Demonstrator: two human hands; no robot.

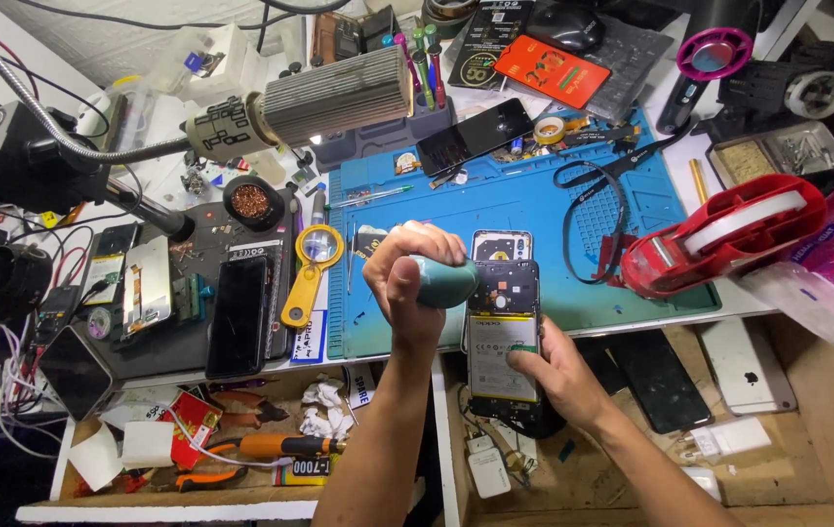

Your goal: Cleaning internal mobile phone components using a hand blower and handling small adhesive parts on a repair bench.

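Left hand: the left hand [405, 278] is curled around a teal rounded tool [444, 282], whose blunt end touches the upper left edge of the opened phone.
Right hand: the right hand [558, 376] grips the lower end of the opened phone [503, 337] from the right, thumb across its face.
Phone: it sits between the two hands over the near edge of the blue mat [524, 210], back cover off, with a pale battery panel in its lower half (green strip along the top of that panel). Its long axis runs away from the person, camera end pointing toward the far side of the bench.
Packages and labels: well beyond both hands lies an orange flat card pack [552, 69] with a black card pack [485, 39] just left of it; below the left forearm, in the open drawer, is a small red packet [191, 422] beside a yellow label strip [302, 470].
Left of the left hand: a yellow magnifier [308, 263], then a dark phone [238, 317] lying face up.
Right of the right hand: a red tape dispenser [724, 234] with a white roll, and a black strap [597, 210] looped on the mat.
In the way: a ribbed lamp head [334, 96] on a bendy arm hangs above the far left of the mat, clear of the hands.
Beyond the hands: a black phone [474, 135] lies tilted on the mat.
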